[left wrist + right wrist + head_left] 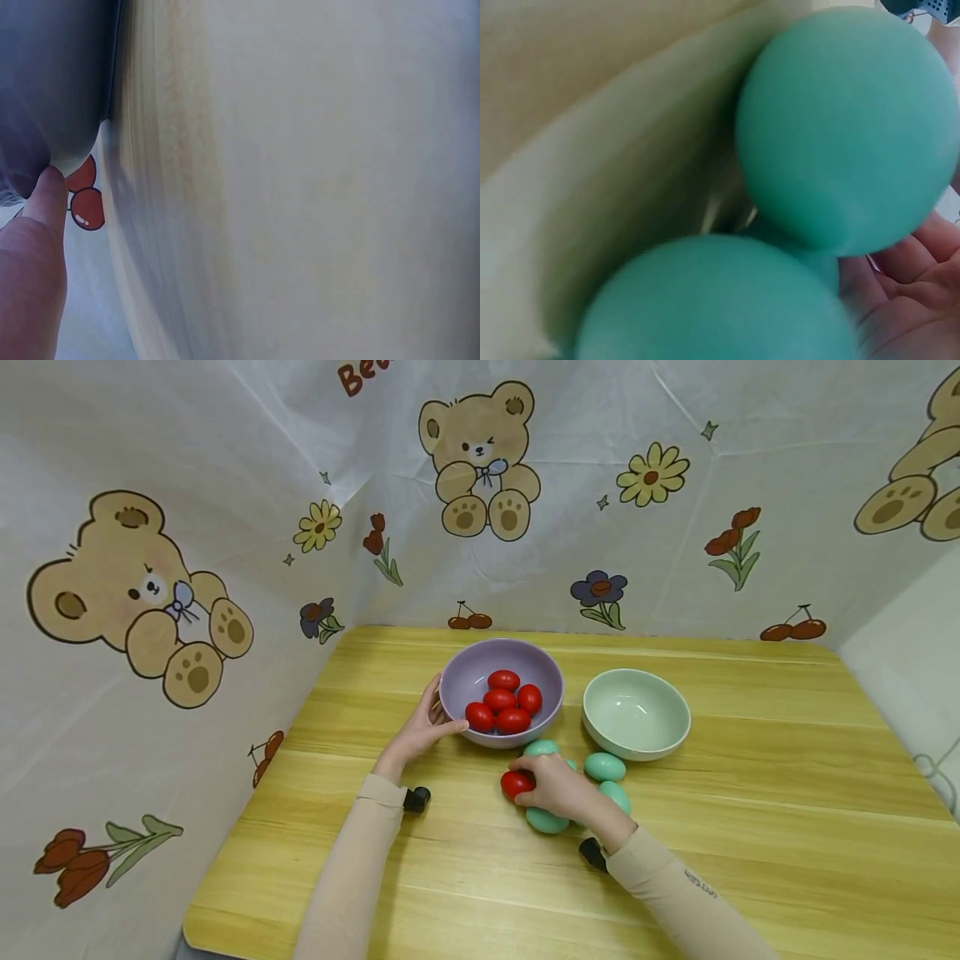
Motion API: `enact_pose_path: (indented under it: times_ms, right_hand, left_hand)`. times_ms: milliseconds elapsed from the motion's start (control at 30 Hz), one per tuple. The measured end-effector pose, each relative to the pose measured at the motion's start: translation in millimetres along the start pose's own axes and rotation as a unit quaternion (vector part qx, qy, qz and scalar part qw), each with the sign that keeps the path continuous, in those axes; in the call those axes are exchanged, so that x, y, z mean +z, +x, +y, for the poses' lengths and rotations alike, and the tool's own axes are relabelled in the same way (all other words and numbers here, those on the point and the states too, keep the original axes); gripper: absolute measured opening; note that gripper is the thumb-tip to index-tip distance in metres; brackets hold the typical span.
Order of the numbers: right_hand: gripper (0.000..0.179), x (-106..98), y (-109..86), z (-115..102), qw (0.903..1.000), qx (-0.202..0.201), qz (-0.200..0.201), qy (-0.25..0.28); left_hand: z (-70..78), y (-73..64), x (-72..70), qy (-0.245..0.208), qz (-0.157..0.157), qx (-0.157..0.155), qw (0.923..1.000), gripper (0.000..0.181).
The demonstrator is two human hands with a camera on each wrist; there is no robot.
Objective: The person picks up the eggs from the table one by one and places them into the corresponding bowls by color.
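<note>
On table [787, 777] | left hand [418, 733], half-spread, holds purple bowl [468, 672] | right hand [558, 785] pinches red egg [515, 785]

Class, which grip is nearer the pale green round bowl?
Right. The right grip is front-left of the green bowl; the left grip, farther left, touches a round purple bowl.

Wears a long, plain beige sleeve [352, 860] on the left arm, smooth and close-fitting, ending in a cuff [382, 787] just behind the left hand [416, 732]. Wears a matching beige sleeve [667, 885] behind the right hand [558, 787], marked farther back with small dark lettering [701, 883]. Carries a stubby black device [417, 800] at the left wrist and another black device [592, 854] at the right.
</note>
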State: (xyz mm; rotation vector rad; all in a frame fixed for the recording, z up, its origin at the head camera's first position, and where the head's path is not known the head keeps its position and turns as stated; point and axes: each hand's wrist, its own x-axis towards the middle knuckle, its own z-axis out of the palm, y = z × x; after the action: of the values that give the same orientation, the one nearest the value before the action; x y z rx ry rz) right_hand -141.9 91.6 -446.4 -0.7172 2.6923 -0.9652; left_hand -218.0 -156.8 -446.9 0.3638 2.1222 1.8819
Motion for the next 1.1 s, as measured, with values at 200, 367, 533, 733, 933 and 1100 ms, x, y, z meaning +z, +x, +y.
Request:
enact_pose_path:
  times_ms: [200,367,533,733,933,1100]
  right_hand:
    - [0.039,-3,-1.8,-1,0.9996,-0.027,0.011,0.006]
    - [0.039,-11,-3.7,-6,0.999,-0.02,0.013,0.039]
    - [0.042,-22,-3.0,-7,0.9911,-0.005,0.027,0.13]
    - [0.044,-39,1.5,-2,0.9815,-0.022,0.068,0.178]
    - [0.046,-61,9.7,-2,0.9763,-0.012,0.079,0.201]
    - [0.049,-76,24.1,0,0.9686,-0.011,0.076,0.236]
  left_hand:
    - [-3.1,1.6,-1.8,-0.002,0.001,0.003,1.0,0.1]
    - [-18.4,8.3,-5.6,-0.003,0.01,0.009,0.9999,0.1]
    - [-28.4,12.0,-6.7,0.0,0.016,0.023,0.9996,0.099]
    - [-24.8,10.7,-6.2,-0.01,0.006,0.019,0.9998,0.099]
    - [-7.5,3.7,-2.8,-0.013,-0.007,0.013,0.9998,0.1]
    - [-2.3,0.0,-1.2,-0.014,-0.011,0.016,0.9997,0.099]
